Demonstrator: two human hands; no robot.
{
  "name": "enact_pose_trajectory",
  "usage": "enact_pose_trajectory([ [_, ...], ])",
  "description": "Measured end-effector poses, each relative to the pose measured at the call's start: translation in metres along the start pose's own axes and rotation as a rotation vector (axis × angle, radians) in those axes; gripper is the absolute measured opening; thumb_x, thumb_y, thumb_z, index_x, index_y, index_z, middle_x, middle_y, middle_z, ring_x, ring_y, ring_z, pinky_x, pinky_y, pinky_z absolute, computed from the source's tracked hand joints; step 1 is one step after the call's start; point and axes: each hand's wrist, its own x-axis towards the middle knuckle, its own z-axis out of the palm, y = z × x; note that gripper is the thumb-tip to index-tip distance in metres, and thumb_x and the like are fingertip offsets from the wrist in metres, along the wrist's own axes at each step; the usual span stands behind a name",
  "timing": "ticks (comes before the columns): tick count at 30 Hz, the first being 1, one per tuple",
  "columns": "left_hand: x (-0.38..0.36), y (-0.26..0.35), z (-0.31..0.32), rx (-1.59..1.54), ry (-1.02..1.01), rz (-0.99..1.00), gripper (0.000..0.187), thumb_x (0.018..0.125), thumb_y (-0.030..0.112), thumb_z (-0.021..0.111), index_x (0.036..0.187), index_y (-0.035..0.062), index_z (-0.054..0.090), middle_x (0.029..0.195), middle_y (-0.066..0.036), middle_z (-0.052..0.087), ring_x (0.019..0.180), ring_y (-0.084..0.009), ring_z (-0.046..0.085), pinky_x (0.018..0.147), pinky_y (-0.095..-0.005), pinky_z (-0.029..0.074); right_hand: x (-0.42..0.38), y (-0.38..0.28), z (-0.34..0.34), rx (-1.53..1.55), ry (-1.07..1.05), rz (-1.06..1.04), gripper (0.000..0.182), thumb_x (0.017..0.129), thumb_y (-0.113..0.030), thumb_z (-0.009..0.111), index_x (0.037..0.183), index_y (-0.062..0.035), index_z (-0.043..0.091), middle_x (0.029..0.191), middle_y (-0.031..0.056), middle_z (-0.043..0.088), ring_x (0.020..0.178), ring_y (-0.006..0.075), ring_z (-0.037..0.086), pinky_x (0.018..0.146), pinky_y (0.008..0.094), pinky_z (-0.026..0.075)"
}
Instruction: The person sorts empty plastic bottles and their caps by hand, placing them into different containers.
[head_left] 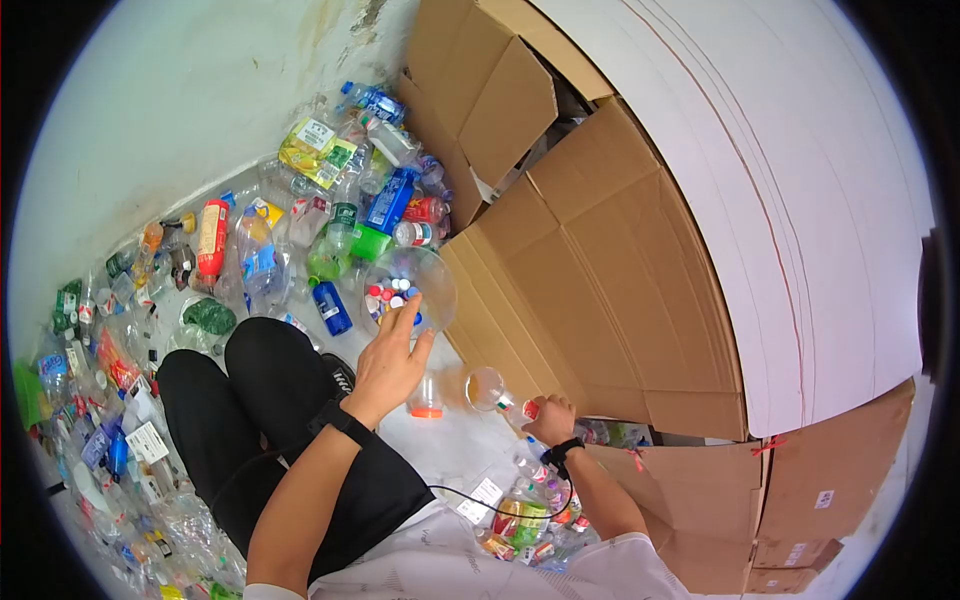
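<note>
Pale floor (465, 450), clear tub (437, 288) of coloured caps (393, 291), left hand (390, 362) spread over it, right hand (551, 420) clamped on clear bottle (512, 407)

L hand (388, 368) blocks part of clear tub (448, 275); some btl caps (390, 291) hidden, exact no. unclear. R hand (552, 420) hides one end of clear plastic btl (511, 407). Shoe (342, 375) partly hidden by trouser leg (275, 360). Print on red btl (212, 240) + carton label (823, 498) too small to read. White shirt (440, 560) cut off at btm edge. Green obj. (25, 390), far L, clipped by dark lens rim, ID unclear.
</note>
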Motion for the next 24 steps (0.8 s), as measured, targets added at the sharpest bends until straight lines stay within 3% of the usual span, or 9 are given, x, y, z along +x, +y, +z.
enact_pose_trajectory([
  [5,-0.01,0.014,-0.005,-0.136,-0.006,-0.001,0.054,0.101,0.03,0.051,0.147,0.003,0.042,0.137,-0.022,0.052,0.115,-0.0394,0.06,0.096,-0.0449,0.049,0.032,0.008,0.015,-0.279,-0.038,-0.007,0.042,0.063,-0.025,0.077,0.103,-0.0139,0.075,0.11,0.014,0.067,0.113,0.0329,0.06,0.094,0.0465,0.043],
  [7,-0.013,0.017,-0.008,-0.168,0.028,0.027,0.051,0.103,0.028,0.052,0.148,0.007,0.042,0.134,-0.019,0.055,0.089,-0.028,0.066,0.087,-0.0368,0.05,0.045,0.004,0.013,-0.402,-0.109,-0.018,0.033,0.068,-0.025,0.074,0.099,-0.0136,0.076,0.111,0.0117,0.067,0.112,0.0309,0.06,0.095,0.0471,0.04],
  [8,-0.014,0.017,-0.008,-0.169,0.029,0.021,0.051,0.103,0.028,0.052,0.148,0.007,0.042,0.134,-0.019,0.055,0.089,-0.028,0.066,0.087,-0.0368,0.05,0.049,0.001,0.012,-0.422,-0.112,-0.032,0.031,0.07,-0.025,0.073,0.098,-0.0132,0.076,0.113,0.011,0.068,0.114,0.0297,0.059,0.095,0.0462,0.039],
  [10,-0.014,0.017,-0.01,-0.282,0.002,0.013,0.055,0.103,0.033,0.049,0.148,0.0029,0.041,0.143,-0.023,0.05,0.107,-0.0342,0.065,0.094,-0.0405,0.049,0.057,-0.003,0.01,-0.459,-0.123,-0.038,0.03,0.072,-0.026,0.073,0.099,-0.0138,0.077,0.113,0.0108,0.068,0.114,0.0293,0.059,0.095,0.0458,0.039],
  [16,-0.018,0.024,-0.019,-0.823,-0.116,-0.295,0.058,0.106,0.042,0.043,0.153,0.0091,0.037,0.145,-0.022,0.049,0.103,-0.0246,0.068,0.084,-0.0343,0.054,0.069,-0.01,0.006,-0.544,-0.139,-0.047,0.028,0.079,-0.029,0.069,0.102,-0.0155,0.077,0.115,0.0099,0.068,0.115,0.028,0.059,0.096,0.0458,0.038],
  [19,-0.017,0.024,-0.024,-0.875,-0.151,-0.325,0.065,0.106,0.054,0.032,0.157,0.0143,0.032,0.147,-0.018,0.05,0.11,-0.0281,0.066,0.088,-0.0377,0.055,0.067,-0.013,0.0,-0.556,-0.149,-0.045,0.028,0.081,-0.029,0.067,0.104,-0.0157,0.077,0.116,0.0095,0.068,0.115,0.0274,0.059,0.097,0.0463,0.037],
  [24,-0.015,0.023,-0.036,-1.155,-0.247,-0.382,0.077,0.103,0.065,0.024,0.157,0.0104,0.031,0.143,-0.022,0.053,0.119,-0.0336,0.062,0.097,-0.0424,0.051,0.063,-0.016,-0.004,-0.592,-0.137,-0.044,0.03,0.082,-0.03,0.066,0.106,-0.0157,0.076,0.116,0.0093,0.067,0.115,0.0272,0.059,0.097,0.0467,0.037],
])
